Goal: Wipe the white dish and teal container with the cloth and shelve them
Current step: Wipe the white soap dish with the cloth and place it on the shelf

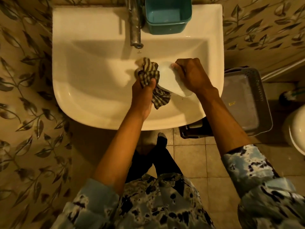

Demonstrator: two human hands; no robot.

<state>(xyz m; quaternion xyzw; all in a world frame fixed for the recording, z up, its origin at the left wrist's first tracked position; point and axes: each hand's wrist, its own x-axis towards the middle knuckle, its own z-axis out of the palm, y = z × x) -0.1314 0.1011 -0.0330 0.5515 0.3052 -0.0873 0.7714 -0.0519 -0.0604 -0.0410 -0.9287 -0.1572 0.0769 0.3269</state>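
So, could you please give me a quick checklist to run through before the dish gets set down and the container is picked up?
1. Right hand grips the white dish firmly: ok, fingers wrap its edge.
2. Left hand holds the cloth: ok, bunched against the dish.
3. Dish fully wiped: cannot tell, its surface is partly covered.
4. Dish held over the sink: ok.
5. Teal container within easy reach: ok, it sits on the back ledge beside the tap.
6. Shelf free for both items: cannot tell, no shelf is in view.
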